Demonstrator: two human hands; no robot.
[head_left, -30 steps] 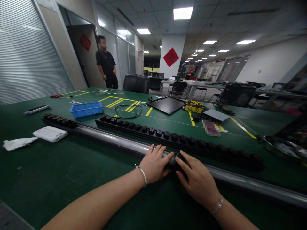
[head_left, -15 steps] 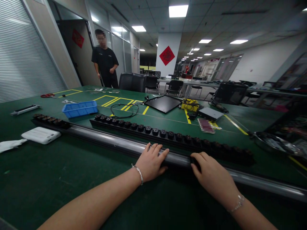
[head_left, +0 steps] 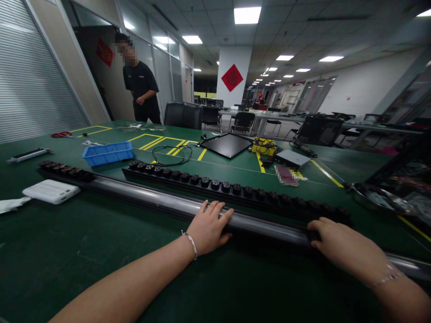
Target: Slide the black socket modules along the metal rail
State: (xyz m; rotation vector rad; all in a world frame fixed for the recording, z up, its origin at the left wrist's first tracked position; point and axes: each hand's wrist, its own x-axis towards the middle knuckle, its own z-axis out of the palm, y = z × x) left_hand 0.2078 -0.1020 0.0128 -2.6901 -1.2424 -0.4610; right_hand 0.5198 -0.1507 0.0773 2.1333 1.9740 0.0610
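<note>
A long dark bar with a shiny, clear-looking strip along its top (head_left: 141,190) runs across the table in front of me. My left hand (head_left: 210,226) lies over its middle, fingers across the top and thumb on the near side. Farther right, my right hand (head_left: 346,246) is closed around a small black piece (head_left: 314,234) at the bar; the palm hides most of it. Black round sockets (head_left: 65,169) show at the bar's left end. Behind it, roughly parallel, lies a black strip with a row of similar sockets (head_left: 215,185).
A white power bank (head_left: 51,191) and a blue bin (head_left: 108,154) are on the left. Beyond the strip are a coiled black cable (head_left: 173,154), a flat black panel (head_left: 227,146) and a grey box (head_left: 292,159). A metal bowl (head_left: 367,197) stands right. A person (head_left: 140,87) is across the table.
My right hand has slid right along the bar with the small black piece. My left hand keeps its place on the bar. The person across the table has shifted left and turned.
</note>
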